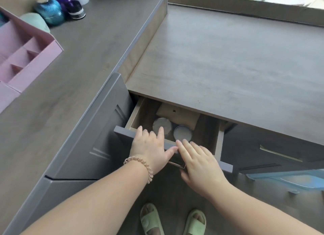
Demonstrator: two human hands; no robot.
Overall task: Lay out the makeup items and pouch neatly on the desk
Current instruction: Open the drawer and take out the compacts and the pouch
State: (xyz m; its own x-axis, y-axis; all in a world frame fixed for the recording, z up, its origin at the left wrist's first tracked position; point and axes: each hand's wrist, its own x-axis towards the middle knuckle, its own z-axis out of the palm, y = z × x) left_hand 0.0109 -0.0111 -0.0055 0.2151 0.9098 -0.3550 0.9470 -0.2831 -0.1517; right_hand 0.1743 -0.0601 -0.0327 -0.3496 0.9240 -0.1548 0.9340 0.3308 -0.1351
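A grey-fronted drawer (226, 165) under the desk top (228, 59) stands partly pulled out. Inside it lie two round silver-lidded tins, one larger (162, 125) and one smaller (183, 132), and a tan flat pouch-like item (177, 115) behind them. My left hand (149, 147) rests over the drawer's front edge with fingers reaching inside near the larger tin. My right hand (199, 163) lies on the drawer front beside it, fingers straight, covering the metal handle (176, 163).
A higher side counter (61, 103) on the left carries a pink divided organizer (26, 59), a teal jar (49, 11), a dark purple jar (75, 8) and other containers. A second drawer with a gold handle (280, 154) sits right. A blue object (289, 179) lies lower right.
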